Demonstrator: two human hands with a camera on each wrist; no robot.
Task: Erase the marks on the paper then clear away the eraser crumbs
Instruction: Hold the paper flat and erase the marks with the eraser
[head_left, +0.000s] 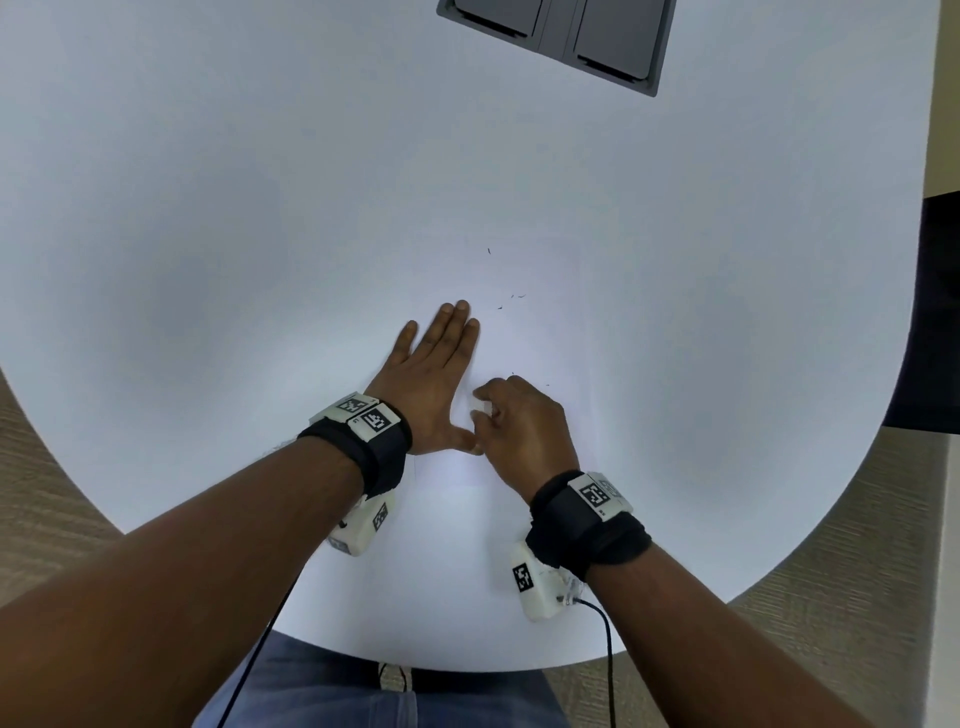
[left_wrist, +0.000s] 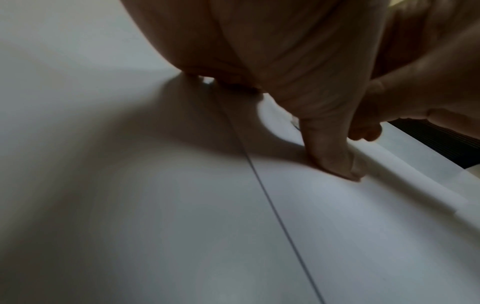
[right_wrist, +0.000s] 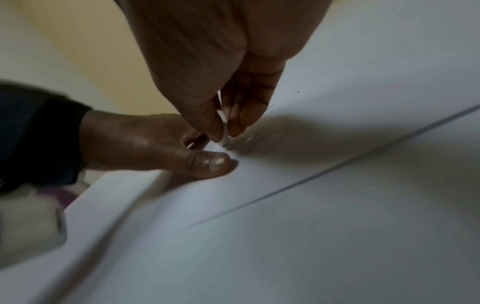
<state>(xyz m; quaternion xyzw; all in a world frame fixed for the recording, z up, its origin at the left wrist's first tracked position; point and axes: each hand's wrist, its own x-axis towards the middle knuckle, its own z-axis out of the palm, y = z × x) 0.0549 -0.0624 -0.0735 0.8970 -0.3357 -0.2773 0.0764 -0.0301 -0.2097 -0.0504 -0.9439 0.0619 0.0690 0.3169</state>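
**Rubbing with a small eraser while the other hand pins a thin sheet**

Pinching a small white eraser (right_wrist: 224, 131) between thumb and curled fingertips, the right hand (head_left: 519, 423) works it against the paper (head_left: 535, 353) just beside the left thumb. Only a sliver of the eraser shows below the fingers; its lower edge looks worn and ragged, so it is probably soft and a little crumbly. A grip low down, close to the rubbing end, seems best, since a long free end could bend or snap under pressure.

The left hand (head_left: 434, 384) lies flat, fingers straight and together, thumb spread wide, pressing the sheet onto the table (head_left: 208, 208). It holds nothing. The left wrist view shows the thumb tip bearing down near the sheet's edge.

The paper lies on the table in front of the person, white on white, so its outline is hard to trace from the head view. It is thin and light, and would likely slide, buckle or crease if rubbed unpinned; holding it down close to the rubbed spot makes sense. Whether any marks remain under the hands, I cannot tell.

Beyond the hands, a few dark crumbs (head_left: 511, 301) lie scattered on the sheet. They are tiny and loose, likely to smear if pressed, so a light brushing stroke should suit them better than pinching.
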